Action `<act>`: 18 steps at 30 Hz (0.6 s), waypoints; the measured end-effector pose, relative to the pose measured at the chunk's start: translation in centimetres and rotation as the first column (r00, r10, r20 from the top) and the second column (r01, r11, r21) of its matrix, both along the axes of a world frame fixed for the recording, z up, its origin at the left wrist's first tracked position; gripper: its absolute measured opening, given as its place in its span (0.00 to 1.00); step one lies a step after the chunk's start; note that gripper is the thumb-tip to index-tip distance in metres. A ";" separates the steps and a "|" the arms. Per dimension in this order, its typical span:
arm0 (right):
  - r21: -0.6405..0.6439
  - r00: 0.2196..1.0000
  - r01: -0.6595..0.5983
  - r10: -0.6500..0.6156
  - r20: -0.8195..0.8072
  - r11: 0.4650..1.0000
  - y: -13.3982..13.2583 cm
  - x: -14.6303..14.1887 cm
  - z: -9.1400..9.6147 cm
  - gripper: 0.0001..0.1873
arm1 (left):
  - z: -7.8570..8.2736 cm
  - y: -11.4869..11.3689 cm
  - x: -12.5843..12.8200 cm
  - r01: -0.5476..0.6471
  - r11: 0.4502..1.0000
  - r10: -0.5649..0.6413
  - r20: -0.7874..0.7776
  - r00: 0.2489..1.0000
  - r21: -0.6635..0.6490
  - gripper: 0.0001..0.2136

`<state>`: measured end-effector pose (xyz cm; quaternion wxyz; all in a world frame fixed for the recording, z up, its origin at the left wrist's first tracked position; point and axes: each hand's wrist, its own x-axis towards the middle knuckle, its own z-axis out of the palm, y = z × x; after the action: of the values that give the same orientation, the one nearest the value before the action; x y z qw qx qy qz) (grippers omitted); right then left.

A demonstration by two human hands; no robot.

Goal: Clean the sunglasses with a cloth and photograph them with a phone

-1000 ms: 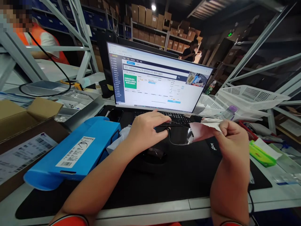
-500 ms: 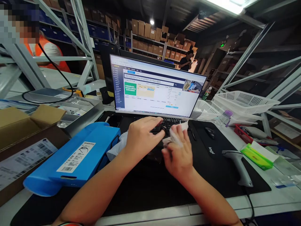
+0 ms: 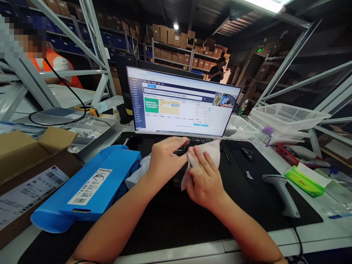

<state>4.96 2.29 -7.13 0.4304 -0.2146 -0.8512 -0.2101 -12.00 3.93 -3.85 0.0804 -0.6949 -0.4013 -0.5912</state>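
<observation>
My left hand (image 3: 166, 157) is closed around a small black object (image 3: 180, 150) with white lettering. Most of that object is hidden by the fingers, so its kind does not show. My right hand (image 3: 206, 183) grips a whitish wiping cloth (image 3: 213, 149) with a zigzag edge. The cloth is pressed against the black object, between the two hands. Both hands are over the black desk mat (image 3: 176, 227), in front of the keyboard (image 3: 203, 140). Left of my left hand lies an opened blue box (image 3: 115, 172) with a white label, and crumpled white wrapping (image 3: 139, 172) beside it.
A monitor (image 3: 181, 106) stands behind the hands. To the right are a mouse (image 3: 247, 154), a grey barcode scanner (image 3: 282, 194), a green packet (image 3: 304, 181) and white baskets (image 3: 291, 113). An open cardboard box (image 3: 30, 183) is at left. Two people are in the background.
The cloth, bunched and blurred in my right hand before, is now spread out more. My right hand has moved slightly left, bringing the cloth against the black object. My left hand stays nearly in place.
</observation>
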 end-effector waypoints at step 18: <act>0.319 0.985 -0.149 0.112 0.134 0.936 4.0 3.5 1.0 0.09 | -0.9 0.5 1.2 0.165 0.933 -0.153 0.061 0.986 -0.319 0.13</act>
<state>8.42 6.24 -6.13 0.4239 -0.0708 -0.8399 -0.3315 -10.83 4.42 -4.71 -0.0897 -0.7183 -0.4366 -0.5341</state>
